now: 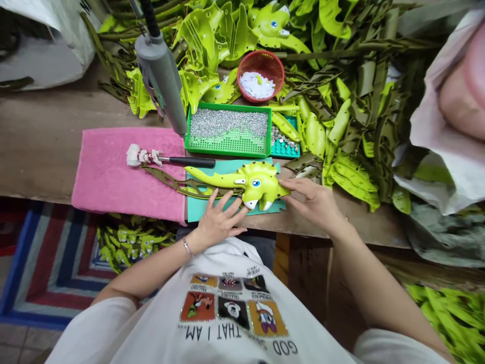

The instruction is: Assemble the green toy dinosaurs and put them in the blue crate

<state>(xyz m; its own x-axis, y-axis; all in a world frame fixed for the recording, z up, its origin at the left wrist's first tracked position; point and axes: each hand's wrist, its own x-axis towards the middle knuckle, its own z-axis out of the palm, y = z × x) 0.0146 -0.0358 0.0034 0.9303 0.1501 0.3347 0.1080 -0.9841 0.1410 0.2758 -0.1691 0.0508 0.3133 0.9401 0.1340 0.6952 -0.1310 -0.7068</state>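
A lime-green dinosaur-head piece [257, 183] with a blue eye and white teeth lies on a teal cutting mat [235, 205], a long tapering strip extending left from it. An olive strip [193, 188] runs beneath it. My right hand [310, 202] is at the piece's right end, thumb and fingers around its tip. My left hand [222, 217] lies with fingers spread, the fingertips at the piece's lower edge. A black-handled tool [185, 162] with a white-wrapped end rests on a pink towel [113, 174], left of my left hand.
A green tray of silver studs [227, 129] and a red basket of white bits [260, 76] stand beyond the mat. A grey hanging tool [161, 76] reaches down near the tray. Piles of green pieces [341, 116] cover the far bench, and a sack [443, 151] is at right.
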